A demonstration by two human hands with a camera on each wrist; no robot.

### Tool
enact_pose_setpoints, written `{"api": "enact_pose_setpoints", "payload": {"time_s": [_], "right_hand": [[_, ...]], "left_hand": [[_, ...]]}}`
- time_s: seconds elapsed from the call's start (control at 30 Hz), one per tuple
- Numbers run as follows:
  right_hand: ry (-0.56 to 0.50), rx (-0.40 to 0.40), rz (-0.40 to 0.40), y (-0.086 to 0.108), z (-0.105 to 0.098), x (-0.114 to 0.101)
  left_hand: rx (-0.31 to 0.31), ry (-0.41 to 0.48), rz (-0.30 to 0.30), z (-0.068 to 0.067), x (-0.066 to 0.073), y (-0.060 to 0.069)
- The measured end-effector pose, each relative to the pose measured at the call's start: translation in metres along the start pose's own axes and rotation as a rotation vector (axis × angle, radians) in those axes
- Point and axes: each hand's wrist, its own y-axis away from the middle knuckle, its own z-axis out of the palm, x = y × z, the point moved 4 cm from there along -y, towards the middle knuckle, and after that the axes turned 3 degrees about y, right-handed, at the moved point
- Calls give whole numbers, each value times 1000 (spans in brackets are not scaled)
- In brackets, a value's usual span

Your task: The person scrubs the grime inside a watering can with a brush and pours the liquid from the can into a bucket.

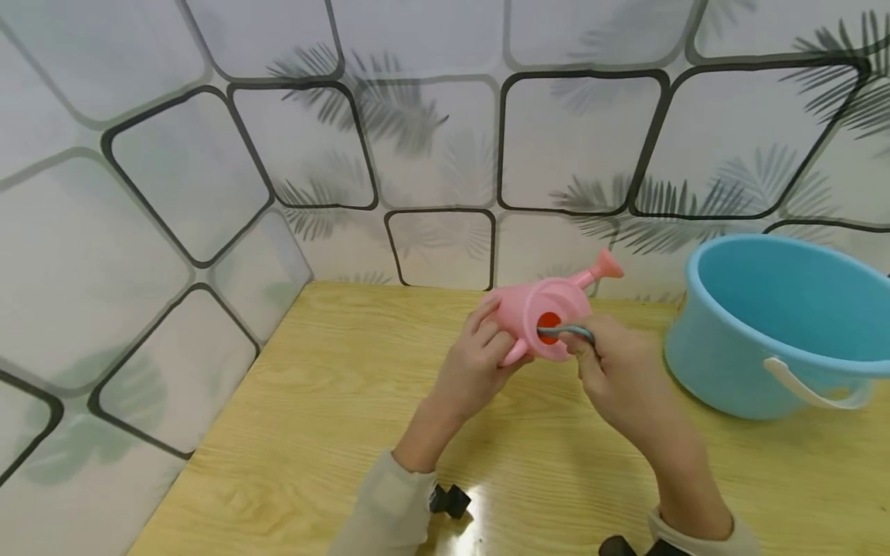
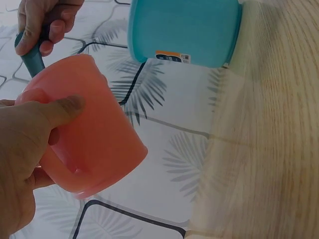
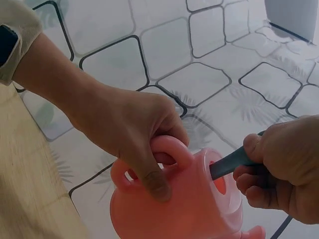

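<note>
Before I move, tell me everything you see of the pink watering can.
The watering can is pink, seemingly plastic, with a looped handle, a flared spout and an opening showing orange-red inside. It is tilted over the table, opening facing the head camera. The left hand grips its handle; the right hand holds a teal tool reaching into the opening.

Leaf-patterned walls (image 1: 438, 139) border a yellowish wood-grain surface (image 1: 327, 401).
</note>
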Motion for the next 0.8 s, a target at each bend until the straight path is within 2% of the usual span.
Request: {"api": "enact_pose_setpoints", "payload": {"time_s": [0.07,0.17,0.3,0.4,0.53,0.7,0.8], "right_hand": [[54,-14,-63,0,3,-1],[112,-29,-105,2,7,-1],[203,-49,-114,4,10,1],[231,-88,-100,6,10,2],[189,-143,-67,7,7,0],[-4,-155,-3,6,2,7],[-132,-139,68,5,-1,12]], "left_hand": [[10,-1,1,-1,0,0],[8,-14,5,-2,0,-1],[-14,-65,36,-2,3,-1],[-27,-111,71,-1,5,1],[-26,-141,94,-1,9,2],[-29,-132,96,0,11,0],[-30,-122,86,0,11,-1]]}}
